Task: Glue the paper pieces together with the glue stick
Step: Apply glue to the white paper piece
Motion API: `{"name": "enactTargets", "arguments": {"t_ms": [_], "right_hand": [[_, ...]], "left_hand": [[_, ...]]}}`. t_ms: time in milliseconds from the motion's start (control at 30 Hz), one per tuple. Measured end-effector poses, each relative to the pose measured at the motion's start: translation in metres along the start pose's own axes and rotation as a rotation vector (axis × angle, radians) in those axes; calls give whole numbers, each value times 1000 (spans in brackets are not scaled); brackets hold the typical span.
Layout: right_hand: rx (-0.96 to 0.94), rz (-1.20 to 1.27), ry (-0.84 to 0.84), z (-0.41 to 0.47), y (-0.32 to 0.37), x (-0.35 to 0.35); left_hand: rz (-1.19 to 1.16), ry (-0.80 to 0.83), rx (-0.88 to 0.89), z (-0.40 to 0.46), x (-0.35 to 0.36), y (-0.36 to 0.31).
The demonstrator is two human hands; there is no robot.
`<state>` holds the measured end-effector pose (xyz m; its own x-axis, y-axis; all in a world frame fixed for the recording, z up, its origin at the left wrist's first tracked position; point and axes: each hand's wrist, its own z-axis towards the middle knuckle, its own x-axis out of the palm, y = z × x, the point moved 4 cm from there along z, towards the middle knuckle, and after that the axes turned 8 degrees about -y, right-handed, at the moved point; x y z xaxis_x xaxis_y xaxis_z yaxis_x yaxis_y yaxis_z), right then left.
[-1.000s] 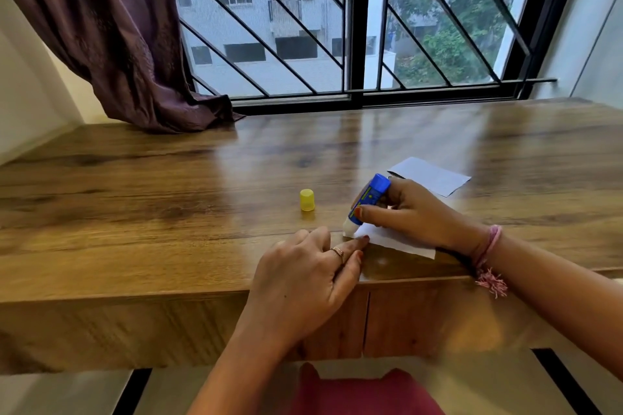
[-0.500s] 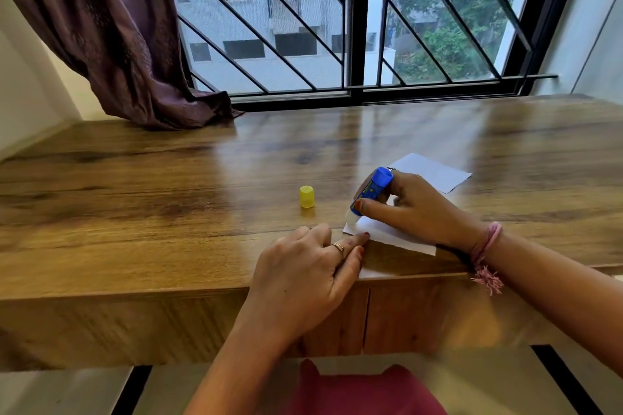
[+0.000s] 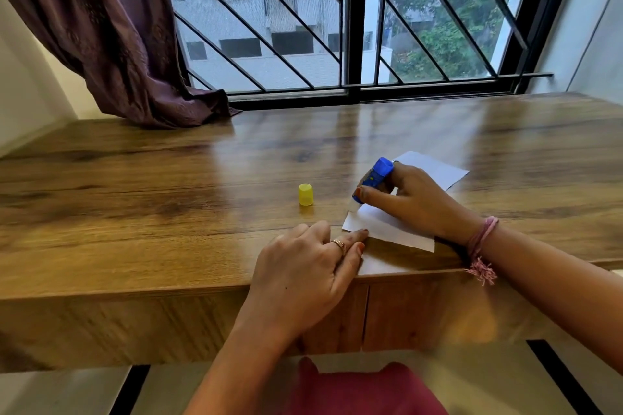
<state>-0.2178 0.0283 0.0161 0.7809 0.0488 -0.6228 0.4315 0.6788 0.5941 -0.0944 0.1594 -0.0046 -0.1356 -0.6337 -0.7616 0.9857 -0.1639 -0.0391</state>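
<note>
Glue tip down at the paper's far-left corner.
My right hand (image 3: 416, 202) grips the glue stick (image 3: 373, 178), leaning away up-right over the near paper (image 3: 387, 229); my left hand (image 3: 303, 266), fingers flat, pins its left edge; second paper (image 3: 435, 168) waits behind.

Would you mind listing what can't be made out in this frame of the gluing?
All in the head view:
- Tip of the glue stick: hidden behind the right hand, so contact with the near paper is unclear.
- Far paper: partly covered by that hand.
- Glue on the near paper: none distinguishable.
- Near paper's near corner: under the fingers of the left hand.
- Glue stick label: too small to read.
</note>
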Motion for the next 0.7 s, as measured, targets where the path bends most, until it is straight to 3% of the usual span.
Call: {"name": "enactTargets", "arguments": {"t_ms": [600,700], "right_hand": [[66,47,-19,2,-4,0],[115,65,-81,3,-7,-2]], "left_hand": [[6,-14,-12,0,-1,0],[5,-26,-6,0,-1,-1]]}}
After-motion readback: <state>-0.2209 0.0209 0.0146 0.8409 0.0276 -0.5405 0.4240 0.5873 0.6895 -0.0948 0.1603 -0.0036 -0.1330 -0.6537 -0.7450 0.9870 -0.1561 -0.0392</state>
